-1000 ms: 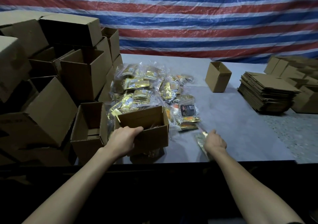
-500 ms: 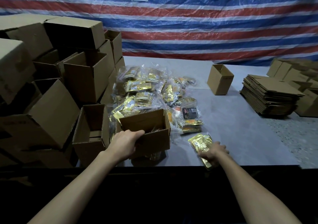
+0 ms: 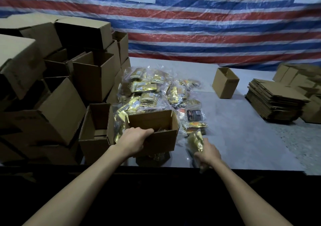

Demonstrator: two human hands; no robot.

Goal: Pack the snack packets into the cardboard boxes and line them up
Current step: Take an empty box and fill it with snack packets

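1. Two hands share this step. The left hand (image 3: 133, 141) grips the near rim of the open cardboard box (image 3: 152, 119), fingers curled over the wall. The right hand (image 3: 207, 153) clasps a gold snack packet (image 3: 196, 139) just right of that box, near the front edge of the table (image 3: 243, 139).
2. Blur hides exactly how the fingers sit on the packet. A firm hold on its lower end seems wise, since the film looks slippery.
3. Carry the packet over the box's right wall and lay it flat inside, not on edge, so later packets stack neatly.
4. Brace the box with the left hand, as it appears tilted and could slide.
5. Avoid dragging the loose pile of packets (image 3: 149, 90) crowding the far wall, or nudging the neighbouring open box (image 3: 94, 139) just to the left.
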